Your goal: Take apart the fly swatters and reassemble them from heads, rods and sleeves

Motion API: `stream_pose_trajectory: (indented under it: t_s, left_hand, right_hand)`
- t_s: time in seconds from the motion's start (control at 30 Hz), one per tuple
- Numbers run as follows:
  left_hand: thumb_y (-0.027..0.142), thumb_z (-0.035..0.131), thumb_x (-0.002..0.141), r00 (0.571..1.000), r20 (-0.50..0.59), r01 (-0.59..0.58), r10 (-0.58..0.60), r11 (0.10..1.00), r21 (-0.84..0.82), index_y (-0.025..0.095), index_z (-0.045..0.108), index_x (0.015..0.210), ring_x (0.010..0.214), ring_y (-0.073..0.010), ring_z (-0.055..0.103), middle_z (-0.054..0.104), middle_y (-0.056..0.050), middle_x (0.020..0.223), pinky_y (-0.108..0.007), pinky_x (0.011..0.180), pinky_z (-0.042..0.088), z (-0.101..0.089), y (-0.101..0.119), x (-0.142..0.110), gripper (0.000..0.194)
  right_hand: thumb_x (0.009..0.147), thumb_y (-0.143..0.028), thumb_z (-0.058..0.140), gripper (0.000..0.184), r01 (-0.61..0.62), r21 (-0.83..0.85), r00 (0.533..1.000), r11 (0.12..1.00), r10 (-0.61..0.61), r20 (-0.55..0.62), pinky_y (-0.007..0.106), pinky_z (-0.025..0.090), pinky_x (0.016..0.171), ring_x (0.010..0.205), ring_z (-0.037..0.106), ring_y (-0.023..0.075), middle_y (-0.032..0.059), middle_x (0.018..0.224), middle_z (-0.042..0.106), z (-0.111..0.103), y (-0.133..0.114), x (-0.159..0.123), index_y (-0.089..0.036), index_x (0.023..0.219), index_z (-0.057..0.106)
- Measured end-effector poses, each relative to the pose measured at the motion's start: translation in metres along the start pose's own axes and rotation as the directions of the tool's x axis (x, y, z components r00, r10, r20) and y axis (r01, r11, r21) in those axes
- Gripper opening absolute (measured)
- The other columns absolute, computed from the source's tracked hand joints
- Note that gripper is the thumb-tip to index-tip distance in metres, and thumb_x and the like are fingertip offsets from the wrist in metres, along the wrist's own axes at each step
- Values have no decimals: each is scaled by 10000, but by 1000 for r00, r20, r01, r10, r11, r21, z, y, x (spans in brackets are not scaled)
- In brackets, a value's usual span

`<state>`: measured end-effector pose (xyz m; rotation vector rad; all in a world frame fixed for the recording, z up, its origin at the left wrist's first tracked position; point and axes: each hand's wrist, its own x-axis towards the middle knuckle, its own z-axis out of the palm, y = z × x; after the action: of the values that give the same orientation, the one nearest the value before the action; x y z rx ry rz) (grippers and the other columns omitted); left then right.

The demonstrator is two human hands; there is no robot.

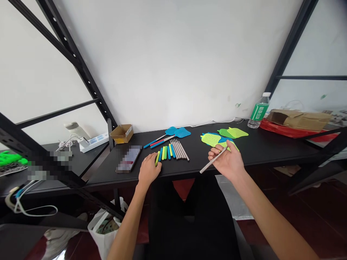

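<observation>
My right hand (229, 160) is raised over the front edge of the black table, closed around a silver metal rod (213, 160) that slants down to the left. On the table, my left hand (149, 168) has its fingers closed on a yellow-green handle sleeve (157, 159) at the left end of a row. Several blue and yellow-green handle sleeves (166, 152) lie beside it. Right of them are several silver rods (180, 149) side by side. Behind the right hand lie yellow-green and blue fly swatter heads (210, 139), partly hidden by the fingers.
Assembled fly swatters with blue heads (182, 132) lie at the back. More green heads (238, 132) are back right, near a water bottle (258, 111). A phone (129, 159) and small cardboard box (121, 134) sit left. Black shelf posts (81, 65) flank the table.
</observation>
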<state>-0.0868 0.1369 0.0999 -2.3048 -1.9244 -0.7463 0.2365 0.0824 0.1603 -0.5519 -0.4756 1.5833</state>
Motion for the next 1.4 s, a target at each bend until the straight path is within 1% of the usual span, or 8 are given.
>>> stream_pose_trajectory:
  t_s: [0.1,0.27,0.47,0.63,0.87,1.03,1.23,1.4]
  left_hand:
    - [229,455,866,1000,-15,9,-9,1000,-15,187,567,1310,1198,-294,562,616,-97,1322,-404,1017,428,-3,2,-1,460]
    - [355,449,933,1000,-20,14,-14,1000,-23,197,566,1259,1144,-306,574,635,-106,1253,-404,938,451,-3,3,-2,381]
    - [409,466,946,997,-40,59,-61,997,-50,203,586,1186,1142,-308,562,636,-108,1222,-382,868,467,-2,3,-2,338]
    - [455,530,919,988,-76,128,-134,989,-80,204,615,1036,1078,-299,581,648,-107,1134,-371,813,473,-1,2,-2,290]
    - [455,593,886,979,-106,161,-172,981,-109,205,613,897,978,-281,609,657,-92,1046,-366,784,463,-2,0,0,251]
    - [455,615,867,977,-109,170,-185,976,-135,206,616,887,946,-270,622,669,-80,1025,-353,754,458,-3,-2,0,250]
    - [422,635,855,971,-113,189,-209,968,-163,203,620,903,944,-261,637,687,-71,1008,-344,767,460,-3,-4,1,225]
    - [420,632,856,967,-106,212,-230,965,-156,207,622,913,949,-275,638,691,-71,982,-344,748,457,-4,-4,1,220]
  right_hand:
    - [895,-508,537,398,-11,42,1000,999,12,-23,303,443,533,590,470,154,-4,671,424,-2,1,1,-227,676,360]
    - [932,-424,551,394,2,14,1000,1000,-2,-3,233,326,417,456,295,101,-52,570,294,-1,1,-1,-216,652,369]
    - [886,-470,668,412,48,-83,998,995,-52,-38,204,280,359,415,208,74,-87,537,217,-1,4,-1,-207,657,448]
    - [826,-496,733,365,90,-113,991,990,-100,-89,211,322,359,419,306,74,-74,534,316,-4,5,3,-208,704,545]
    - [810,-366,750,174,70,-167,980,983,-99,-172,215,374,361,511,511,93,-4,733,640,-6,1,6,-225,887,683]
    - [804,-244,736,161,20,-157,979,987,-51,-196,189,415,382,560,549,88,7,885,706,-14,2,12,-251,963,710]
    - [750,-193,796,265,71,-195,983,978,-102,-155,170,425,392,556,561,77,4,914,714,-32,4,22,-264,984,694]
    - [726,-167,808,270,101,-254,977,962,-144,-156,188,443,396,633,630,114,36,966,730,-37,5,25,-247,954,688]
